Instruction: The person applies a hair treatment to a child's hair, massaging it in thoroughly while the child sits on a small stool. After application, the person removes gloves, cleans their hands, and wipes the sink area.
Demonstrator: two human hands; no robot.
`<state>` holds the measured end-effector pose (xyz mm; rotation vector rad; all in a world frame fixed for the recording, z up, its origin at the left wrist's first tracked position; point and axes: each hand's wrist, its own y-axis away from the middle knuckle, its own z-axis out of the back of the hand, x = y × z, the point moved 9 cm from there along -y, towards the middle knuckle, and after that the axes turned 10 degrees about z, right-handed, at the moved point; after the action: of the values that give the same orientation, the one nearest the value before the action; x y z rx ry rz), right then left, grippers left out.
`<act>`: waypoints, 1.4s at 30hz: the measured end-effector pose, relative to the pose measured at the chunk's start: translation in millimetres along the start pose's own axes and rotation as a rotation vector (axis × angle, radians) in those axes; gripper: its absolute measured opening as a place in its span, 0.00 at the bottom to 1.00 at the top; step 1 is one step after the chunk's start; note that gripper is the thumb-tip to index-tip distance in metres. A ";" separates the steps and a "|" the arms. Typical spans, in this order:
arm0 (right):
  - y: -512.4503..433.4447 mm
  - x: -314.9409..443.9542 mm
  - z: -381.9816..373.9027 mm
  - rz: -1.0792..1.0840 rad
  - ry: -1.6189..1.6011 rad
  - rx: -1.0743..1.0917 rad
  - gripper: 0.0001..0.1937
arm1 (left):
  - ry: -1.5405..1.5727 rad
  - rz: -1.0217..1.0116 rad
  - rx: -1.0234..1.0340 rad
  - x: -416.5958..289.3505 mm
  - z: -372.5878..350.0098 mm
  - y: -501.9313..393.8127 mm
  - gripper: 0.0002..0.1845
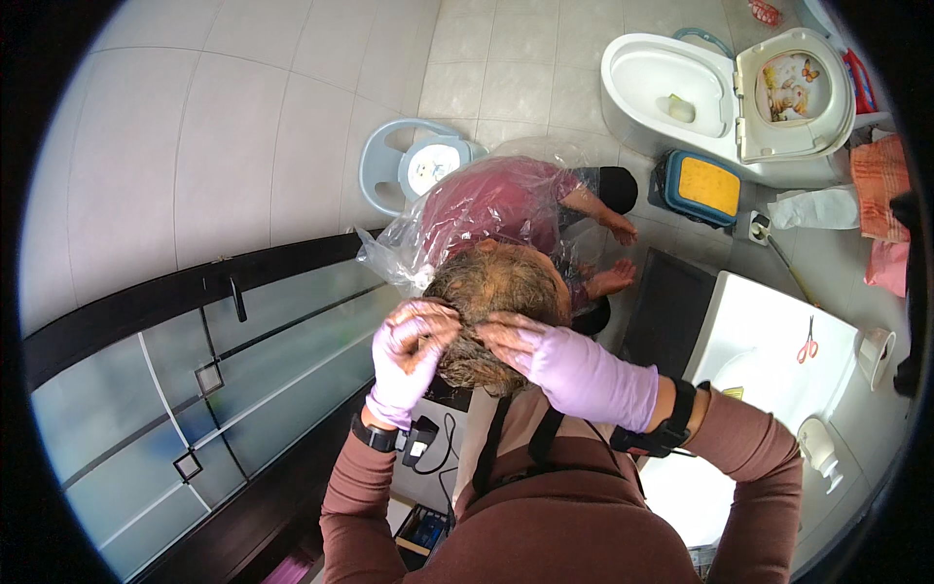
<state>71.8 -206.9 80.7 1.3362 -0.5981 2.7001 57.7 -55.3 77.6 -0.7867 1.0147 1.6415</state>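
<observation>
A seated person (pixel 496 197) is before me, draped in a clear plastic cape (pixel 416 241) over a dark pink top, with both hands resting palm up. My left hand (pixel 416 339), in a thin lilac glove, is at the left side of that person's damp-looking hair (pixel 489 281), its fingers bent and touching the strands. My right hand (pixel 514 339), gloved the same way, lies with its fingertips in the hair at the back of the head. Whether either hand pinches a lock cannot be told.
An open toilet (pixel 671 87) and a blue bin with a yellow lid (pixel 708 191) stand at upper right. Red-handled scissors (pixel 808 349) lie on the white washbasin (pixel 773 321), near a pump bottle (pixel 819 445). A glass-panelled door (pixel 284 350) runs along my left.
</observation>
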 end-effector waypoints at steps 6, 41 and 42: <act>39.8 -28.1 32.0 -0.321 -0.016 -0.385 0.24 | -0.041 -0.019 0.002 -1.7 10.9 -6.3 0.06; -105.8 -6.7 -136.7 -0.615 1.371 0.032 0.37 | 0.491 -0.185 0.177 102.1 199.0 -17.8 0.20; -109.0 -10.2 -139.6 -0.639 1.339 0.102 0.30 | 0.495 -0.168 0.190 106.6 197.6 -17.0 0.20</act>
<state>-1.5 -53.4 30.4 -0.4011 0.1161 2.3255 40.6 169.0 66.7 -1.1446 1.3829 1.2089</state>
